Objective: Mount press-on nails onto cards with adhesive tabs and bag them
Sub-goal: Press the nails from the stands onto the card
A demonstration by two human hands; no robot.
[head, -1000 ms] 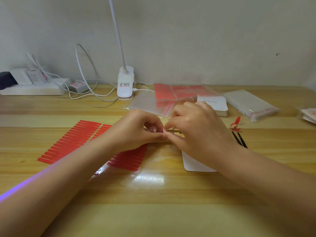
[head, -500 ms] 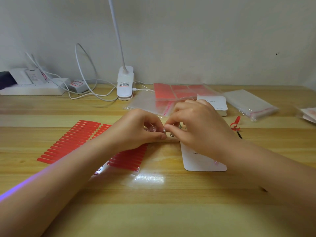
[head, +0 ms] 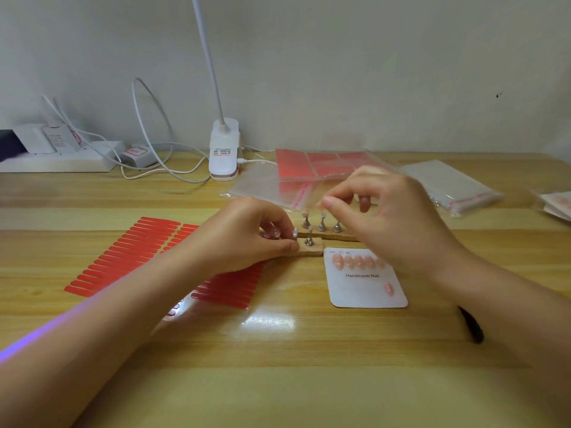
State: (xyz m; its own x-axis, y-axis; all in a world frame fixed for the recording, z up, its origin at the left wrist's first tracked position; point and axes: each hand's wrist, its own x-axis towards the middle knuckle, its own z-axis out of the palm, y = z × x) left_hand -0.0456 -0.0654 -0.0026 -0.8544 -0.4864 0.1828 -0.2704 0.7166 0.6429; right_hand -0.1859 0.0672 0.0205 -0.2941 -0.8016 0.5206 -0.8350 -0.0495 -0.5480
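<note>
Left hand (head: 247,239) pinches stand block (head: 310,250); right hand (head: 383,217) curled above pegs, grasp unclear. Step: lifting nail off stand. Next: press onto card (head: 366,288) at 5 o'clock from block.

White card (head: 367,288), rounded corners, printed "Handmade Nail", flat on the wood at centre right of the frame; a row of pink press-on nails (head: 355,262) along its top edge, one more nail (head: 388,288) alone near its right edge. Red adhesive tab sheets (head: 123,254), rows of slim strips, flat at centre left, partly under the forearm. Wooden nail stand (head: 312,250) with small metal pegs, centre frame, just above the card. Clear bags (head: 451,186) with red seal strips, upper right.
</note>
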